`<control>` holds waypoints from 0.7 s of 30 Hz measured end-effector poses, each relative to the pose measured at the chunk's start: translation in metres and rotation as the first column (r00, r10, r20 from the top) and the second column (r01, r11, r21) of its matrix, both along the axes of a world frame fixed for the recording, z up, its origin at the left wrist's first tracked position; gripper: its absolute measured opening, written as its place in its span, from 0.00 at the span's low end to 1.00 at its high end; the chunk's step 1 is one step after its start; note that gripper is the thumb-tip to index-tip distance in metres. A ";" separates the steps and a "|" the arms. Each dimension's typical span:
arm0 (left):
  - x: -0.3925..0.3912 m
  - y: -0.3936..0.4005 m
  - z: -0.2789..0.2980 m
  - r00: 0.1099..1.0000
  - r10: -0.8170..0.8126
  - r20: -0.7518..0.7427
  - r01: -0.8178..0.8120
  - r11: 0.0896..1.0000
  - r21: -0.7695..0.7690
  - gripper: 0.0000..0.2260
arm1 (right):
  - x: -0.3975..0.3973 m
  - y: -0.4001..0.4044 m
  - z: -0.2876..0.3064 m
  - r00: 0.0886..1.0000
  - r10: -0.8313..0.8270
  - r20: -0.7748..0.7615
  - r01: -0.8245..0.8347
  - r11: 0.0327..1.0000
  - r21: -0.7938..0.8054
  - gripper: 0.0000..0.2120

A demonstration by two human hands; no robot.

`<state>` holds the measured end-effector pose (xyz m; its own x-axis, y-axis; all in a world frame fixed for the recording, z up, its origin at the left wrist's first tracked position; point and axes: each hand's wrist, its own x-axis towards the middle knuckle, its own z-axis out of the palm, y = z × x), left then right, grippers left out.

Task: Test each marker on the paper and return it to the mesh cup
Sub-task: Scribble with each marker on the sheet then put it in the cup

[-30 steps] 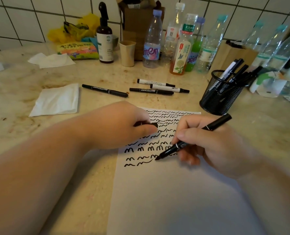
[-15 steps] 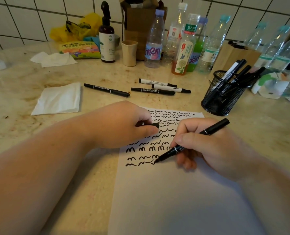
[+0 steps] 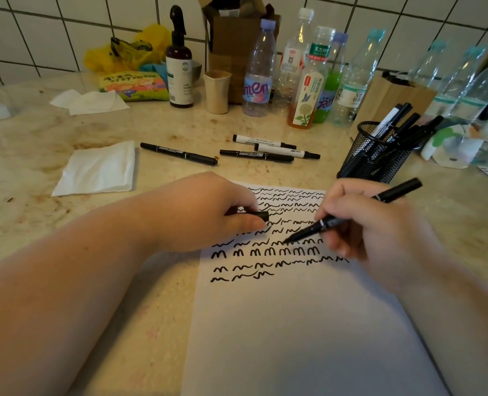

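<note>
Right hand (image 3: 380, 224) grips a black marker (image 3: 351, 215) in a writing hold, tip pointing down-left over the rows of squiggles; whether the tip touches the sheet cannot be told. Left hand (image 3: 205, 212) pinches the marker's cap (image 3: 254, 216) between thumb and fingers, resting on the upper left part of the paper (image 3: 294, 324). Black wavy test marks fill the paper's upper part. Behind the right hand stands the mesh cup (image 3: 374, 155), holding several markers. Four loose markers (image 3: 265, 151) lie on the counter (image 3: 37, 172) beyond the paper, near a folded tissue (image 3: 97, 170).
</note>
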<state>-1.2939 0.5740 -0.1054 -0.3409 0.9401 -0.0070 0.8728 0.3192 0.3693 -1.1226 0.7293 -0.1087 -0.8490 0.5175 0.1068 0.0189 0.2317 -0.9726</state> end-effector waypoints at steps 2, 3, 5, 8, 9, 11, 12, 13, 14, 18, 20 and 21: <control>0.000 0.001 0.000 1.000 0.004 0.009 -0.004 1.000 0.010 0.11 | -0.001 0.003 0.001 0.997 -0.051 -0.065 0.049 0.998 -0.032 0.09; 0.000 0.001 0.000 1.000 0.005 0.012 -0.005 1.000 0.018 0.11 | -0.002 0.004 0.001 0.994 -0.059 -0.093 0.054 0.997 -0.056 0.08; 0.000 0.002 -0.001 1.000 0.009 0.015 -0.010 1.000 0.024 0.11 | -0.003 0.004 0.001 0.989 -0.056 -0.135 0.041 0.992 -0.116 0.08; 0.001 0.001 -0.001 1.000 0.017 0.016 -0.018 0.999 0.027 0.11 | -0.004 0.003 0.001 0.987 -0.039 -0.158 0.011 0.984 -0.178 0.09; 0.001 0.001 -0.001 1.000 0.018 0.021 -0.018 0.999 0.030 0.10 | -0.004 0.003 0.001 0.987 -0.035 -0.158 0.005 0.983 -0.186 0.10; 0.001 0.001 0.000 0.999 0.014 0.038 -0.016 0.999 0.039 0.10 | -0.004 0.003 0.001 0.988 -0.031 -0.152 0.002 0.983 -0.186 0.11; 0.001 0.001 0.000 0.999 0.013 0.043 -0.014 0.999 0.045 0.10 | -0.005 0.003 0.001 0.989 -0.027 -0.144 0.001 0.983 -0.182 0.10; 0.001 0.001 0.000 0.999 0.012 0.044 -0.014 0.999 0.051 0.10 | -0.005 0.003 0.000 0.991 -0.019 -0.136 -0.005 0.985 -0.173 0.09; 0.001 0.001 0.000 0.999 0.011 0.044 -0.014 0.998 0.054 0.10 | -0.005 0.003 0.000 0.992 -0.008 -0.128 -0.014 0.986 -0.165 0.07; 0.005 0.004 0.001 0.999 0.008 0.043 -0.010 0.998 0.059 0.10 | -0.005 -0.001 0.000 0.991 0.061 -0.118 -0.078 0.986 -0.147 0.07; 0.006 0.006 0.001 1.000 0.002 0.006 -0.003 0.999 0.044 0.10 | -0.006 -0.004 -0.001 0.992 0.063 -0.113 -0.079 0.986 -0.148 0.09; 0.007 0.006 0.001 1.000 -0.001 -0.015 0.002 0.999 0.032 0.11 | -0.006 -0.005 -0.002 0.991 0.064 -0.118 -0.081 0.986 -0.144 0.09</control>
